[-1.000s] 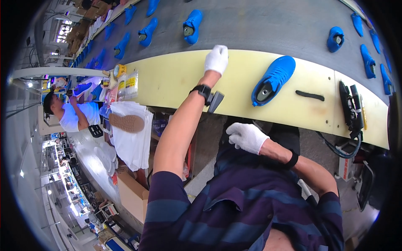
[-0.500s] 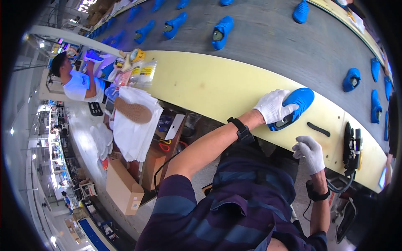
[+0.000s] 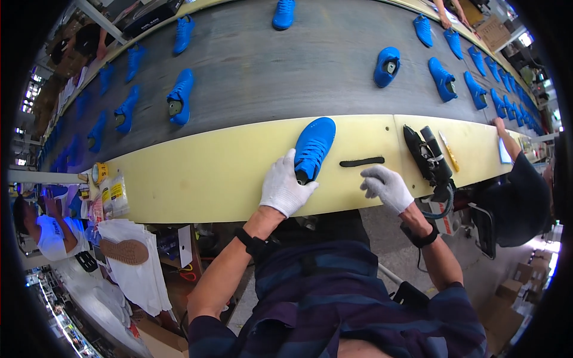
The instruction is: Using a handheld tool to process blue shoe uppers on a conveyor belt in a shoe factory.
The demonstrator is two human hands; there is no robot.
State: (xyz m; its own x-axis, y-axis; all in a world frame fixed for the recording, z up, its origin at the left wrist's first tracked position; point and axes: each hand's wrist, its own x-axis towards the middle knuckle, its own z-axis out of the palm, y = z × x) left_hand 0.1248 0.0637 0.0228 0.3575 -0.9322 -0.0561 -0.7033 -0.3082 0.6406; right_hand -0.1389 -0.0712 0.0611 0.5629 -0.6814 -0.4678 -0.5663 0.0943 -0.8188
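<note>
A bright blue sneaker (image 3: 314,145) lies on the pale yellow workbench (image 3: 197,173) in front of me. My left hand (image 3: 285,186), in a white glove, rests at its heel, fingers touching the shoe's opening. My right hand (image 3: 386,187), also gloved, sits on the bench edge with fingers loosely curled, just below a thin black strip (image 3: 362,161). It holds nothing that I can see.
A black hand tool with a cable (image 3: 428,156) lies right of the strip, a yellow-handled tool (image 3: 450,153) beyond it. A grey conveyor (image 3: 286,71) carries several blue shoes. Another person (image 3: 518,191) works at my right, one (image 3: 45,230) at far left.
My left hand came from the far bench edge onto the blue sneaker and now rests at its heel. My right hand rose from my lap to the bench edge near the black strip.
</note>
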